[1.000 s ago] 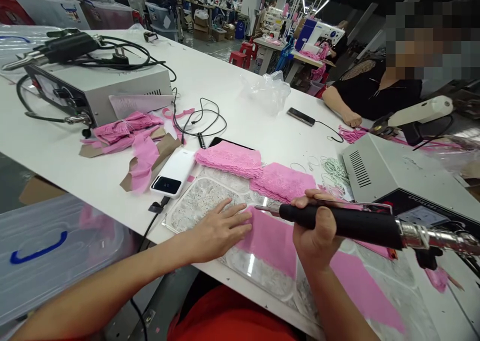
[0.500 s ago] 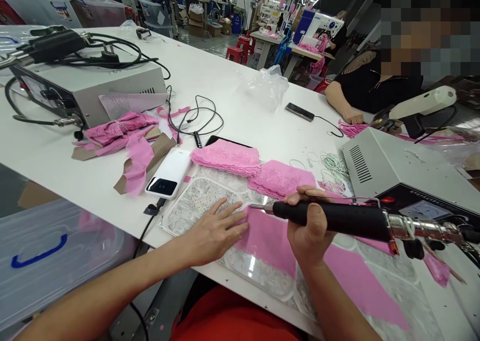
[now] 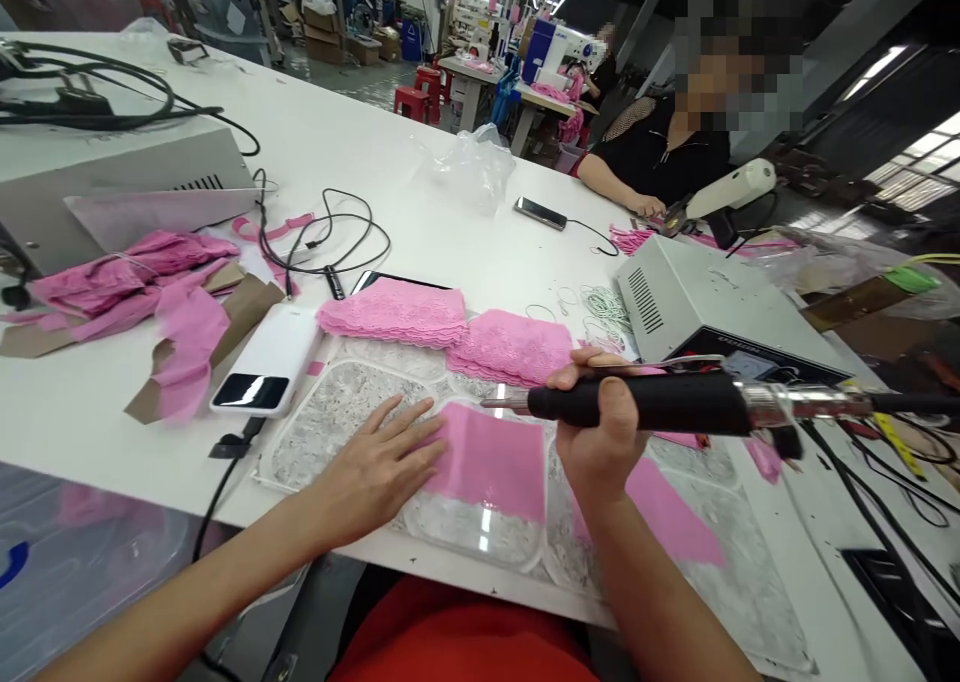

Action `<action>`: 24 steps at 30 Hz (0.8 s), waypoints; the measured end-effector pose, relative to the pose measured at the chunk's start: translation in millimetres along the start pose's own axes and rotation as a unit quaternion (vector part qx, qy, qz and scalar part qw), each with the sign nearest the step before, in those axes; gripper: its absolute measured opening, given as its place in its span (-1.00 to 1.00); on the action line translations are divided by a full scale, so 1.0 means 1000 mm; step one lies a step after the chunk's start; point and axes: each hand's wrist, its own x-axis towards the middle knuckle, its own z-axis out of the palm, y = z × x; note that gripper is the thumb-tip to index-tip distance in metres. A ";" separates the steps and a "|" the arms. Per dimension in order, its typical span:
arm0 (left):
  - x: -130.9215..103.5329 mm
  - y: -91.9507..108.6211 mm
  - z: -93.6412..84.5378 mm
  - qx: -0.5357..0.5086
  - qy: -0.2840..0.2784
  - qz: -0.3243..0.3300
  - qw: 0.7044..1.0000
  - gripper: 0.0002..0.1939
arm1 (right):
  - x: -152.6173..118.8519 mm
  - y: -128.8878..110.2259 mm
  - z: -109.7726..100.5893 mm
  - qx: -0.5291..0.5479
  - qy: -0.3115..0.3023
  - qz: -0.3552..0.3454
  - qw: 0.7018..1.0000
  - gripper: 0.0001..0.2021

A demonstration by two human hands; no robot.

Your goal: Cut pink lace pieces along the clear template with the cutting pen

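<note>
My left hand [image 3: 386, 467] lies flat with fingers spread, fingertips on the left edge of a pink fabric piece [image 3: 495, 462]. The fabric rests on a clear plate with grey marbled panels [image 3: 322, 432]. My right hand [image 3: 604, 432] is wrapped round a black handpiece with a thin metal tip [image 3: 675, 404], held level with its cable end to the right. The tip is at the fabric's upper edge; whether it touches I cannot tell. Two pink lace stacks [image 3: 394, 312] lie just behind the plate. Another pink fabric piece [image 3: 671, 517] lies right of my right wrist.
A white power bank [image 3: 266, 357] and pink scraps [image 3: 187, 332] lie at the left. Grey machine boxes stand on the left [image 3: 135, 172] and right [image 3: 712, 292]. A phone [image 3: 540, 213] and plastic bag [image 3: 472, 172] lie farther back. A co-worker [image 3: 652, 152] sits across the table.
The view has swung right, so the table things appear farther left. The handpiece's tip has moved from the fabric's upper left corner rightward along its upper edge. My left hand stays on the fabric.
</note>
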 end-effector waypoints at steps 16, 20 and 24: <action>-0.007 0.003 -0.012 0.035 -0.010 0.013 0.999 -0.72 | 0.009 -0.019 -0.060 -0.055 0.087 -0.010 0.995 -0.86; -0.009 0.006 -0.012 0.020 -0.006 -0.009 1.000 -0.71 | 0.009 -0.018 -0.061 -0.057 0.084 -0.010 0.995 -0.87; -0.009 0.009 -0.008 -0.002 0.010 -0.036 0.999 -0.71 | 0.009 -0.017 -0.062 -0.066 0.079 -0.019 0.995 -0.88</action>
